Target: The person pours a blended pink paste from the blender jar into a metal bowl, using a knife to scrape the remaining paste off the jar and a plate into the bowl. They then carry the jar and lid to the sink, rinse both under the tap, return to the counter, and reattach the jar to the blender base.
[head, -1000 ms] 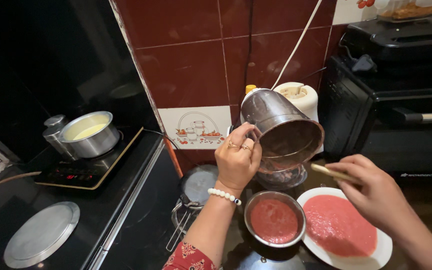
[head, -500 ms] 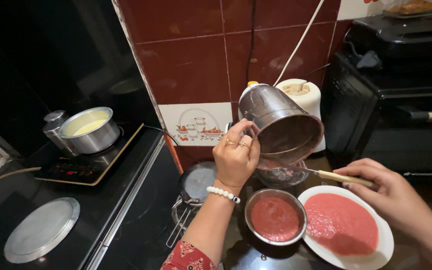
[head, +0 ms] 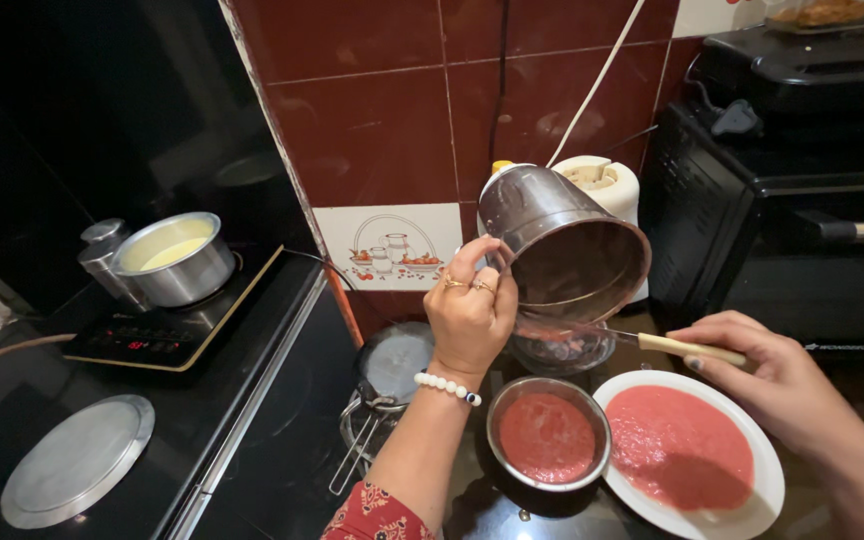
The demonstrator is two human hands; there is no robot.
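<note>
Head view. The left hand (head: 472, 315) grips the handle of a steel jar (head: 562, 245), held tilted with its mouth facing down and to the right, above a glass bowl (head: 562, 350). The right hand (head: 762, 375) is closed on the pale handle of a knife (head: 652, 344), whose blade reaches to the jar's lower rim over the glass bowl. Just below stand a steel bowl (head: 549, 435) and, touching it on the right, a white plate (head: 767, 470), both holding red puree. A lid (head: 397, 362) lies left of the bowls. At left, a pot (head: 174, 258) of yellow liquid sits on an induction hob (head: 167, 335); a steel disc (head: 77, 460) lies nearer. A black oven (head: 792, 200) stands at right.
</note>
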